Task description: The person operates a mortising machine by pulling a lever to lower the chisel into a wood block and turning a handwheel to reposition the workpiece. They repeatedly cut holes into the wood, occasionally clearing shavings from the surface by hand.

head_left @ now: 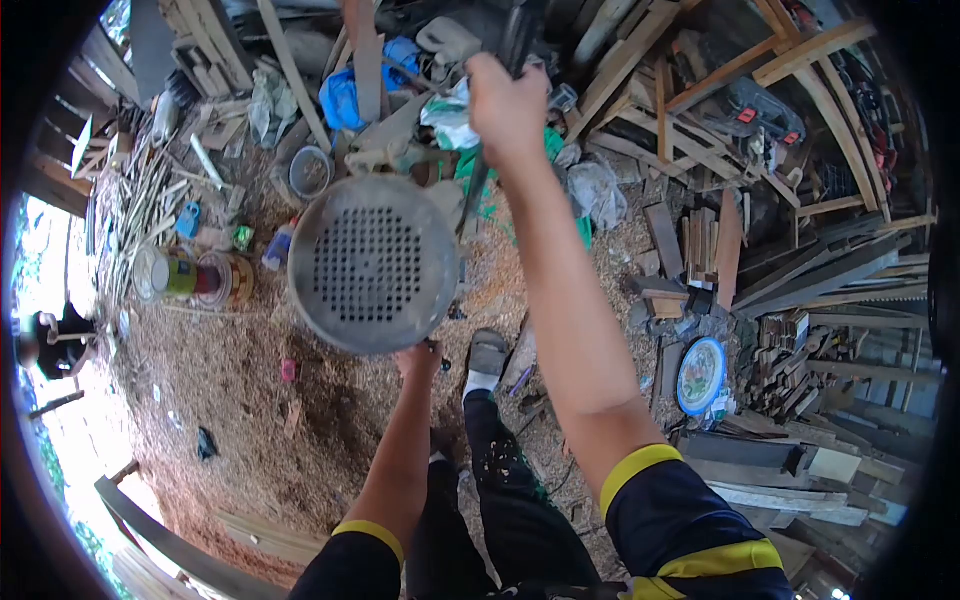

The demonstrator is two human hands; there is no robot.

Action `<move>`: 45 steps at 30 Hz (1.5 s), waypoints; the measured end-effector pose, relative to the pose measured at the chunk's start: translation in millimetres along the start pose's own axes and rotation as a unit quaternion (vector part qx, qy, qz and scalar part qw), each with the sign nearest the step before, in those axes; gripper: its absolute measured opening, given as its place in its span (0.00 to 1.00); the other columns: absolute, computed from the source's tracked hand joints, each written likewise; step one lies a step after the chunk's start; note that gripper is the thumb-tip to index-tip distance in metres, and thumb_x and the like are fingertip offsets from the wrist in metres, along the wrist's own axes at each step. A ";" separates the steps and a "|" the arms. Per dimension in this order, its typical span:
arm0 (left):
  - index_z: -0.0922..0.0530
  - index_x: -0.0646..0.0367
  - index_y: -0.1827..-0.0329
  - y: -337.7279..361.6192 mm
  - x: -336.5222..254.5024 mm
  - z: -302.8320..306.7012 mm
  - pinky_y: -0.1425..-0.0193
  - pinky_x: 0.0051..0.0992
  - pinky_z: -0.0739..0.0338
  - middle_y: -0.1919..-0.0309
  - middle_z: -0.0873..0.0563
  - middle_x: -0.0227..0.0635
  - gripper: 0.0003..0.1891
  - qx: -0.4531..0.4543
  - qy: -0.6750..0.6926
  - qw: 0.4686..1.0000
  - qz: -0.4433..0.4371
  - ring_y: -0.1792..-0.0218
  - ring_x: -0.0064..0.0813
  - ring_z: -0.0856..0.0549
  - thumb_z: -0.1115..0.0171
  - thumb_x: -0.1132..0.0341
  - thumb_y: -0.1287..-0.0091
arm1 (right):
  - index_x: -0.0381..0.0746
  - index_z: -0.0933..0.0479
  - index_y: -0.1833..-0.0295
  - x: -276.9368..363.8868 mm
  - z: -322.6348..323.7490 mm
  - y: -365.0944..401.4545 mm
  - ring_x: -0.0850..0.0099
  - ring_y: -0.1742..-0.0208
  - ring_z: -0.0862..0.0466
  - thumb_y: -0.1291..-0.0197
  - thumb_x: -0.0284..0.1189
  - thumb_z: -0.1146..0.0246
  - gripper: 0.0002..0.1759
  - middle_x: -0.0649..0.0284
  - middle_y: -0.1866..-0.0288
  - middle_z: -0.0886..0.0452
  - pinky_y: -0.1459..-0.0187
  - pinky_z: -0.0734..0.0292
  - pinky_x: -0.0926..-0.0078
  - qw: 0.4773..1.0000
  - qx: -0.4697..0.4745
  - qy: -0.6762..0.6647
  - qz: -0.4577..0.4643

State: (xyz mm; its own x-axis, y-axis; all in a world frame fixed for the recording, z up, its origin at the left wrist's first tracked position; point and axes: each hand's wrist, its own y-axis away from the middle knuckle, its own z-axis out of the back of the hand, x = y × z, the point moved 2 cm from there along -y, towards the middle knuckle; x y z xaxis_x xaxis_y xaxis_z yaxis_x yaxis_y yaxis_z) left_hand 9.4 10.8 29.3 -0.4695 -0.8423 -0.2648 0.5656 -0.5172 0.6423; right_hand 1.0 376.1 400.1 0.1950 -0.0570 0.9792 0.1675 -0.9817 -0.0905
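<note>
A round grey pan-like piece [373, 264] with a grid of square holes hangs above the shavings-covered ground, left of the middle. My left hand [420, 358] is closed at its lower edge; what the fingers grip is mostly hidden behind the rim. Higher up, my right hand [508, 105] is wrapped round a dark bar [516, 42] that runs up out of view. Just below the round piece's right side is my sandalled foot [487, 352].
Wood offcuts [710, 245] and boards pile up at the right, with a patterned round plate [701, 376] among them. A small bucket [311, 172], blue plastic [343, 98] and sticks [125, 210] lie at the upper left. A stacked tin [178, 276] stands at the left.
</note>
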 end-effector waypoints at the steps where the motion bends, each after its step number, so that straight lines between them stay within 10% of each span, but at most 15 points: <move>1: 0.37 0.64 0.24 -3.7 4.7 -6.1 0.23 0.52 0.32 0.33 0.30 0.65 0.50 -0.026 -0.043 0.999 -0.016 0.29 0.64 0.28 0.20 0.45 0.41 | 0.33 0.24 0.75 -0.8 0.6 -1.0 0.80 0.76 0.29 0.40 0.30 0.35 0.14 0.72 0.79 0.26 0.71 0.31 0.70 1.000 0.003 -0.004 -0.003; 5: 0.37 0.63 0.24 -1.2 7.9 -11.9 0.24 0.53 0.32 0.32 0.31 0.66 0.50 -0.063 -0.060 0.996 -0.001 0.30 0.63 0.28 0.20 0.44 0.42 | 0.42 0.26 0.76 -0.8 -0.5 5.7 0.78 0.84 0.31 0.37 0.30 0.31 0.16 0.72 0.83 0.28 0.80 0.41 0.72 0.999 0.021 -0.026 0.037; 11: 0.35 0.62 0.25 0.6 18.2 -18.7 0.24 0.53 0.31 0.31 0.32 0.66 0.50 -0.105 -0.040 0.993 -0.027 0.30 0.63 0.28 0.19 0.42 0.43 | 0.31 0.22 0.63 0.5 0.3 19.9 0.74 0.84 0.33 0.38 0.36 0.35 0.15 0.66 0.80 0.27 0.78 0.39 0.66 0.997 0.023 0.036 0.067; 13: 0.33 0.61 0.27 1.5 21.0 -21.6 0.25 0.53 0.31 0.32 0.31 0.65 0.48 -0.125 -0.054 0.990 -0.029 0.31 0.63 0.27 0.20 0.43 0.42 | 0.35 0.26 0.67 22.9 -12.8 35.0 0.73 0.84 0.33 0.37 0.32 0.37 0.11 0.67 0.82 0.29 0.78 0.38 0.65 0.989 -0.132 0.063 0.031; 15: 0.32 0.61 0.30 2.9 17.7 -16.2 0.26 0.53 0.30 0.34 0.30 0.63 0.45 -0.122 -0.004 0.992 -0.041 0.33 0.63 0.27 0.19 0.45 0.43 | 0.40 0.31 0.70 11.8 -5.4 14.4 0.70 0.86 0.35 0.34 0.32 0.38 0.13 0.67 0.83 0.33 0.80 0.41 0.64 0.998 -0.005 -0.031 -0.053; 27: 0.35 0.60 0.28 -4.6 18.1 -25.6 0.24 0.55 0.33 0.35 0.32 0.63 0.47 -0.125 0.041 0.990 -0.045 0.29 0.66 0.32 0.18 0.48 0.44 | 0.50 0.43 0.80 20.2 -4.5 6.3 0.74 0.89 0.45 0.31 0.34 0.41 0.24 0.71 0.87 0.43 0.84 0.49 0.68 0.999 0.010 0.009 -0.043; 30: 0.35 0.61 0.28 -0.5 17.6 -23.9 0.26 0.54 0.26 0.33 0.34 0.65 0.46 -0.128 0.053 0.990 -0.026 0.29 0.68 0.33 0.19 0.48 0.42 | 0.49 0.42 0.80 18.3 -0.4 8.2 0.74 0.89 0.45 0.30 0.34 0.40 0.24 0.71 0.87 0.42 0.84 0.49 0.67 0.936 0.199 -0.180 -0.230; 32: 0.36 0.61 0.28 4.1 18.3 -19.3 0.31 0.53 0.20 0.30 0.37 0.67 0.45 -0.099 0.052 0.993 -0.037 0.29 0.69 0.34 0.20 0.48 0.41 | 0.49 0.41 0.79 23.8 -6.5 46.5 0.74 0.89 0.44 0.30 0.32 0.40 0.24 0.71 0.87 0.42 0.83 0.48 0.67 0.999 -0.030 -0.005 -0.036; 45: 0.36 0.60 0.23 6.9 16.5 -12.5 0.27 0.54 0.26 0.30 0.35 0.65 0.48 -0.106 0.023 0.993 -0.040 0.28 0.66 0.32 0.21 0.46 0.39 | 0.49 0.41 0.79 22.3 4.9 62.5 0.75 0.85 0.44 0.30 0.31 0.40 0.24 0.73 0.84 0.42 0.77 0.47 0.68 0.999 0.024 -0.023 -0.007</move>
State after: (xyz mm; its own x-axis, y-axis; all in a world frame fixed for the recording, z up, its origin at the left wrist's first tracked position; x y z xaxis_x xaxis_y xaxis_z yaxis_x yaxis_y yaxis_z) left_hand 14.0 -8.5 20.4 -0.4909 -0.8001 -0.3447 0.6590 -0.5998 0.4538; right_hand 20.5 314.3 415.4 0.2365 -0.0336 0.9711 0.2157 -0.9727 -0.0862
